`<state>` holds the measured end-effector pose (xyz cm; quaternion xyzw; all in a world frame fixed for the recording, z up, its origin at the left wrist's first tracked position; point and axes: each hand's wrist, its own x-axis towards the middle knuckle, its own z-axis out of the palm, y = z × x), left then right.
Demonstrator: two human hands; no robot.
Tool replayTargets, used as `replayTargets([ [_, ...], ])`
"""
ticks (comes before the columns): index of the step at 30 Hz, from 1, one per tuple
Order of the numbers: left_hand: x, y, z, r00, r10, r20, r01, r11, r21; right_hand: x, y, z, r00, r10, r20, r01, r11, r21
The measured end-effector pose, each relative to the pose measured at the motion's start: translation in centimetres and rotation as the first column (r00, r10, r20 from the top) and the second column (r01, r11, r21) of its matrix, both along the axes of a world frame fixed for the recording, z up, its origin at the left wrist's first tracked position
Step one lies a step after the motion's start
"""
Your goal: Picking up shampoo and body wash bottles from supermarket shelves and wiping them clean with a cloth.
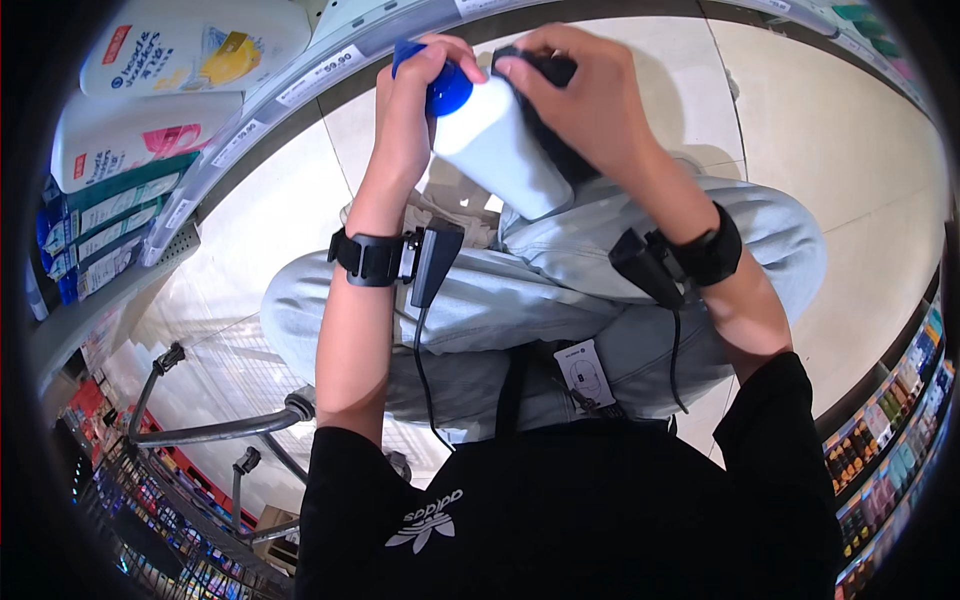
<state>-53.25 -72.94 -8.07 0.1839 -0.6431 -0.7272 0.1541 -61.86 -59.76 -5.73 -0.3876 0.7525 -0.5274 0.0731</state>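
Note:
A white plastic bottle (499, 150) with a shiny blue top (450, 88) lies tilted above my crossed legs, its base low and to the right. My left hand (416, 82) is closed around the blue top, with its fingers over the upper end. Against the bottle's right side is a black object (559, 146), perhaps cloth; its exact kind is unclear. My right hand (581, 75) pinches the upper end of this black object between thumb and fingers, close beside the bottle's upper end. Both wrists wear black straps with small cabled devices.
At left, a store shelf with price strips (319, 75) holds large Head & Shoulders bottles (195, 49) and blue-green packs (112, 225). A metal shopping cart (217, 433) stands at lower left. Stocked shelves (885, 435) line the right. Pale floor tiles (832, 150) surround my legs.

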Motion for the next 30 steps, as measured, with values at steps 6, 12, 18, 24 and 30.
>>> replayTargets([
  [6, 0.0, -0.1, -0.2, 0.999, 0.029, 0.035, -0.031, 0.999, 0.044, 0.4, -0.4, 0.4, 0.998, 0.06, -0.027, -0.061, 0.997, -0.045],
  [12, 0.1, -0.1, -0.4, 0.999, -0.011, -0.053, 0.012, 1.0, 0.017, 0.7, 0.1, 0.4, 0.983, 0.174, 0.057, -0.176, 0.984, 0.024],
  [18, 0.2, 0.0, -0.1, 0.998, 0.035, -0.052, -0.037, 0.999, -0.024, -1.0, -0.3, -4.2, 0.999, 0.007, -0.041, -0.003, 0.993, 0.115],
  [24, 0.5, 0.1, 0.4, 0.998, -0.012, -0.069, 0.011, 1.0, -0.026, -2.0, -0.7, -8.8, 0.906, 0.045, 0.422, -0.157, 0.96, 0.234],
  [30, 0.3, 0.7, 0.8, 0.985, -0.148, -0.087, 0.141, 0.986, -0.084, -2.1, -1.3, -7.3, 0.772, 0.021, 0.635, -0.142, 0.98, 0.139],
])
